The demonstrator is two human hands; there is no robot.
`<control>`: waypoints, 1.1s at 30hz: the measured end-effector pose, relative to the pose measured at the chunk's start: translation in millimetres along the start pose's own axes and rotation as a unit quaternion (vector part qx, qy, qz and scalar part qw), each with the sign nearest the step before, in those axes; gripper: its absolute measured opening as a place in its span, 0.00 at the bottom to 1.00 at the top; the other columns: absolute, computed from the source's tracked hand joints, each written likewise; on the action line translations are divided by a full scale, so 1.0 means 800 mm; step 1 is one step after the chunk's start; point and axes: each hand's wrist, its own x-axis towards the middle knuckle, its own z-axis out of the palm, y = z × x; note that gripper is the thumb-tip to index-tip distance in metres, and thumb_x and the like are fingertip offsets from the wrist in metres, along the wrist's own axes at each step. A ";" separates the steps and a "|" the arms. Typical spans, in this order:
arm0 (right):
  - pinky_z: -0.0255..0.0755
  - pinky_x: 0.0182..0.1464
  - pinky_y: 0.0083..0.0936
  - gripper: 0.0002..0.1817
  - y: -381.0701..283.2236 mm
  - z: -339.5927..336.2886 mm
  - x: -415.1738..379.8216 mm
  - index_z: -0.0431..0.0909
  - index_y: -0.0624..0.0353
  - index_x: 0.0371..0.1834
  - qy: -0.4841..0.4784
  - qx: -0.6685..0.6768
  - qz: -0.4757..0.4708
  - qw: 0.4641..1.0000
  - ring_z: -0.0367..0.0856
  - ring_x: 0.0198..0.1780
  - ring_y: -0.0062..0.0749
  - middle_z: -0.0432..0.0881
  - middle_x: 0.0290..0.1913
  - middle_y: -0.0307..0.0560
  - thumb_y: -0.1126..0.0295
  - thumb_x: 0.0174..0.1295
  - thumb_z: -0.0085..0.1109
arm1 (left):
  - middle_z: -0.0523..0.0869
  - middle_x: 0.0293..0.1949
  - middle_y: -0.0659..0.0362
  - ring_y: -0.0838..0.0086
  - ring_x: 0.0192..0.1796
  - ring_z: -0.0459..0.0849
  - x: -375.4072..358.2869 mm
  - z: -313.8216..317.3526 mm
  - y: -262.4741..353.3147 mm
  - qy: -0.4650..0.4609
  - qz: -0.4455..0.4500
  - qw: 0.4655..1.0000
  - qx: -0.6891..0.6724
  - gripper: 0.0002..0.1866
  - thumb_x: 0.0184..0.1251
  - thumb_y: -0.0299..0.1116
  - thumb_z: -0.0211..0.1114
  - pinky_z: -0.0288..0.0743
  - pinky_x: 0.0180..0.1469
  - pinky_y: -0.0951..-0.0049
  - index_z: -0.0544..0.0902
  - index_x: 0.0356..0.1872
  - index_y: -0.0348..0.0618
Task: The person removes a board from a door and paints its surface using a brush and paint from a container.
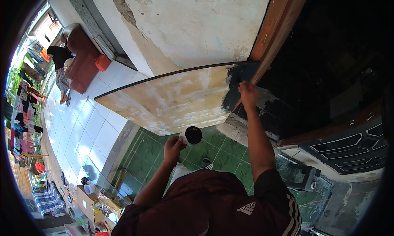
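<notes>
My left hand (174,147) is closed on the side of a small white cup (184,138) with black paint (193,135) in it, held low in front of me. My right hand (248,95) reaches up to the right end of a large tan panel (172,96). Its fingers are wrapped round what looks like a paintbrush, whose head is hidden against the dark surface. Rough-edged black paint (234,82) covers that end of the panel; the rest is tan with whitish patches.
A worn wall (197,26) and wooden frame (279,26) rise behind the panel. Green tiles (221,154) lie below me. At left, a person (59,59) sits on a reddish sofa (84,63). A cardboard box (88,203) stands lower left, a dark bench-like object (301,176) lower right.
</notes>
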 end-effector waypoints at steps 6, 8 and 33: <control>0.84 0.44 0.27 0.14 -0.058 -0.007 -0.041 0.80 0.72 0.50 0.057 0.138 -0.105 0.983 0.88 0.39 0.34 0.86 0.42 0.55 0.71 0.69 0.56 | 0.87 0.42 0.51 0.71 0.42 0.87 -0.003 -0.005 -0.003 0.024 0.003 1.000 -0.002 0.17 0.75 0.35 0.62 0.83 0.48 0.71 0.81 0.50 0.27; 0.84 0.45 0.27 0.13 -0.006 -0.016 -0.046 0.80 0.72 0.50 0.055 0.094 -0.050 0.993 0.88 0.39 0.33 0.86 0.42 0.56 0.72 0.69 0.55 | 0.87 0.44 0.51 0.69 0.44 0.87 -0.005 -0.005 -0.002 0.020 -0.002 1.000 -0.003 0.17 0.75 0.35 0.63 0.83 0.51 0.71 0.80 0.51 0.28; 0.83 0.40 0.26 0.14 -0.097 -0.008 -0.023 0.82 0.73 0.46 0.077 0.073 -0.173 0.979 0.88 0.36 0.31 0.87 0.34 0.53 0.69 0.71 0.56 | 0.87 0.44 0.51 0.69 0.45 0.87 -0.016 0.008 -0.009 0.026 0.015 0.999 -0.017 0.18 0.75 0.36 0.63 0.83 0.51 0.70 0.80 0.51 0.27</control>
